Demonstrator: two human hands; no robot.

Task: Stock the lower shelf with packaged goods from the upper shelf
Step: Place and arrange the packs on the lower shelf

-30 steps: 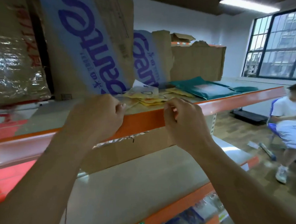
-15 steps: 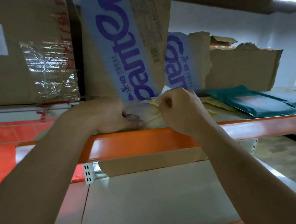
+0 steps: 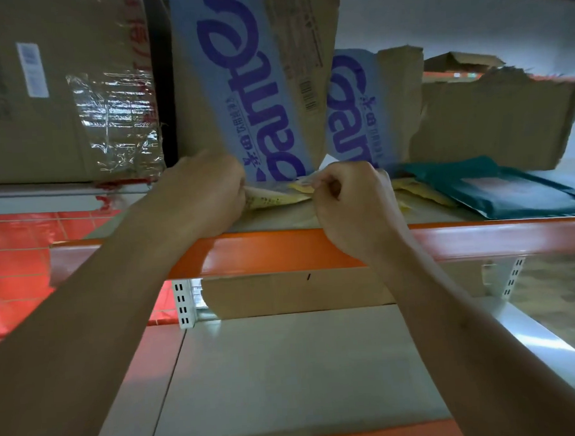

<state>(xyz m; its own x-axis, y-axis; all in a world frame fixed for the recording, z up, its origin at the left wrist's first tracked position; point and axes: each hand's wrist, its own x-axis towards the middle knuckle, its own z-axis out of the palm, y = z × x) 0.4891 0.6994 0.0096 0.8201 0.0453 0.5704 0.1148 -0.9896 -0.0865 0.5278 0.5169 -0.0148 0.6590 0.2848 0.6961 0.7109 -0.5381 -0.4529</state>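
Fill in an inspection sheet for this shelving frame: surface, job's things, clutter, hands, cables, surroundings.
Surface: upper shelf with orange front rail; lower shelf bare in the visible part.
Job's things: yellow packets pinched between both hands on the upper shelf; teal packages lying flat to the right.
Clutter: torn cardboard boxes with blue print; taped carton at left.
Hands: left hand and right hand each closed on the yellow packets.
Cables: nothing seen.
Surroundings: white slotted upright; red mesh at left.
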